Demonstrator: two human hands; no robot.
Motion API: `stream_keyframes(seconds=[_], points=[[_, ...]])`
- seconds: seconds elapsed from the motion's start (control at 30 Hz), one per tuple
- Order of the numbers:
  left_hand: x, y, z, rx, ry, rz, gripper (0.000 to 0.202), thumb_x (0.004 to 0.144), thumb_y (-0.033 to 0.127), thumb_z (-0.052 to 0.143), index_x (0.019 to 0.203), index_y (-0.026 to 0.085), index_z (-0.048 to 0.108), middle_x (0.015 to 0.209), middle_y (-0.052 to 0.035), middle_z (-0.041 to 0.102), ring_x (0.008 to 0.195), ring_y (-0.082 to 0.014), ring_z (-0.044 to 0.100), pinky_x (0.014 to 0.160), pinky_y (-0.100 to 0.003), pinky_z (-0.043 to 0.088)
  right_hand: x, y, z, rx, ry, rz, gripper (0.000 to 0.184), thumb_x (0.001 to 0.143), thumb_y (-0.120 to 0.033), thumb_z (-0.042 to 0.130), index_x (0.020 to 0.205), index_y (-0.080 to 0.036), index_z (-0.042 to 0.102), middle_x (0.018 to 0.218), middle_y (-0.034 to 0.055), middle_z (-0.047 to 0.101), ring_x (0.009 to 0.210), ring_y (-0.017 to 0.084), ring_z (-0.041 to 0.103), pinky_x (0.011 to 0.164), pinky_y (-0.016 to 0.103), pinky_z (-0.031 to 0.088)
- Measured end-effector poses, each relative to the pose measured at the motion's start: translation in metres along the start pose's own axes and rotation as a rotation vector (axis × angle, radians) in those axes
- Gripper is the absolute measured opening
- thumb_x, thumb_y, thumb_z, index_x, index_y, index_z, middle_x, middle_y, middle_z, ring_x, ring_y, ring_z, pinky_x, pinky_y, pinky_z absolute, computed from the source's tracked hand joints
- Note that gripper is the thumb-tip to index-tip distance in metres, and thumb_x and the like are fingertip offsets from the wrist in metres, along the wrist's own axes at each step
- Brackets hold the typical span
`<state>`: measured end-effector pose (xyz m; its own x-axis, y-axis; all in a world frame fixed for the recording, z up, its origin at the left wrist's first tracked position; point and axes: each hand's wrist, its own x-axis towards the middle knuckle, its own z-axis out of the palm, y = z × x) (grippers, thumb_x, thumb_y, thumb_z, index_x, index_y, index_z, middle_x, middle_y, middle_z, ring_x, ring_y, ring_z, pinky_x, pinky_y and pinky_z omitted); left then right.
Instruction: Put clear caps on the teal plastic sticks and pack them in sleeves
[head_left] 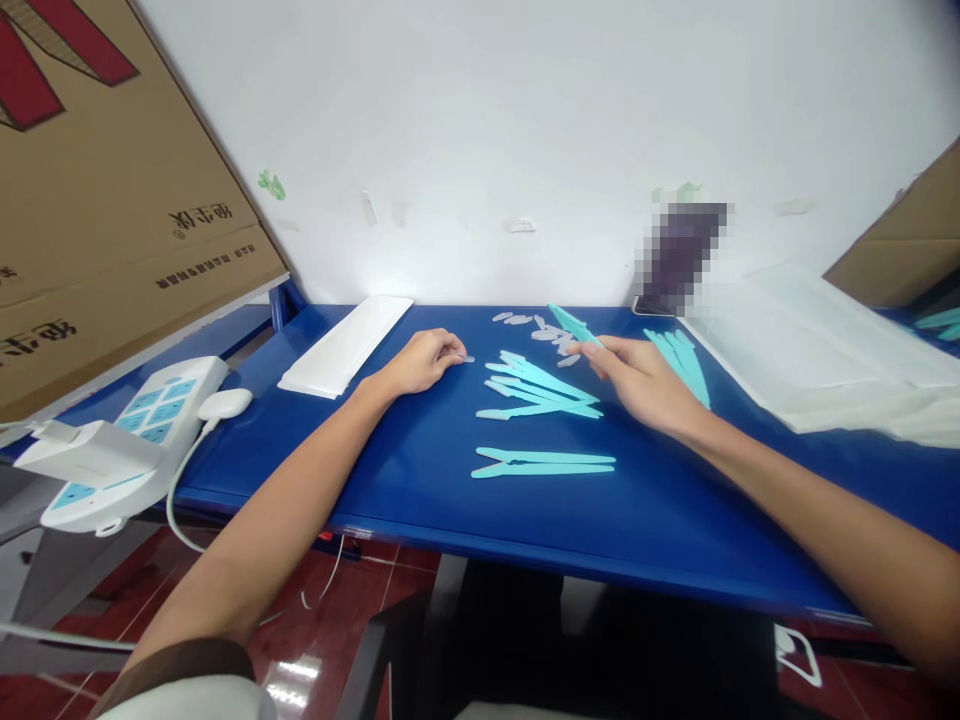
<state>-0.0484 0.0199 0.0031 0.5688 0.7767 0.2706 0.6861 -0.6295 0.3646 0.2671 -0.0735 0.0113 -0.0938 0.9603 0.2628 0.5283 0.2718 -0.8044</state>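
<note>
Head view | left hand (426, 360) pinches small clear piece (466, 358) on blue table (420, 480) | right hand (645, 382) pinches teal strip (571, 323) near loose pile (541, 390) | advice: light fingertip pinches, ends squarely aligned

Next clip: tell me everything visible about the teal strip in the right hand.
The teal strip is a thin, flat, narrow piece, plastic by its look, tapering toward its far end. The right hand pinches its near end between the fingertips, which hide that end. It slants away toward the wall and to the left, over the small pale pieces scattered on the blue table. Whether its tip touches them cannot be told. No markings show on it.
</note>
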Motion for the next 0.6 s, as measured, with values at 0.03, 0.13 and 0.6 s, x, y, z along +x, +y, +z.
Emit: stream_keyframes(seconds=[0.03, 0.13, 0.6], points=[[0.000, -0.001, 0.001, 0.008, 0.016, 0.008, 0.017, 0.091, 0.026, 0.058, 0.093, 0.016, 0.072, 0.094, -0.0086, 0.073, 0.080, -0.0186, 0.066, 0.074, -0.029, 0.049, 0.000, -0.001, 0.000, 0.010, -0.007, 0.010, 0.057, 0.093, -0.068, 0.046, 0.093, -0.019, 0.074, 0.060, -0.0010, 0.046, 0.054, 0.014, 0.039, 0.054, 0.029, 0.029], [0.000, -0.005, 0.002, -0.003, 0.062, 0.006, 0.019, 0.093, 0.026, 0.057, 0.095, 0.016, 0.072, 0.093, -0.0075, 0.075, 0.078, -0.0180, 0.066, 0.073, -0.029, 0.048, -0.001, -0.003, -0.001, 0.005, -0.013, 0.018, 0.057, 0.095, -0.066, 0.042, 0.096, -0.018, 0.073, 0.060, -0.0016, 0.040, 0.055, 0.014, 0.035, 0.055, 0.030, 0.026], [0.001, 0.023, 0.007, -0.380, 0.243, 0.034, 0.025, 0.092, 0.038, 0.065, 0.100, 0.016, 0.076, 0.094, -0.0076, 0.079, 0.076, -0.0160, 0.070, 0.070, -0.027, 0.054, -0.002, 0.003, 0.001, -0.157, -0.045, -0.129, 0.040, 0.104, -0.048, 0.037, 0.082, -0.021, 0.057, 0.067, -0.0001, 0.059, 0.056, 0.014, 0.052, 0.060, 0.029, 0.040]])
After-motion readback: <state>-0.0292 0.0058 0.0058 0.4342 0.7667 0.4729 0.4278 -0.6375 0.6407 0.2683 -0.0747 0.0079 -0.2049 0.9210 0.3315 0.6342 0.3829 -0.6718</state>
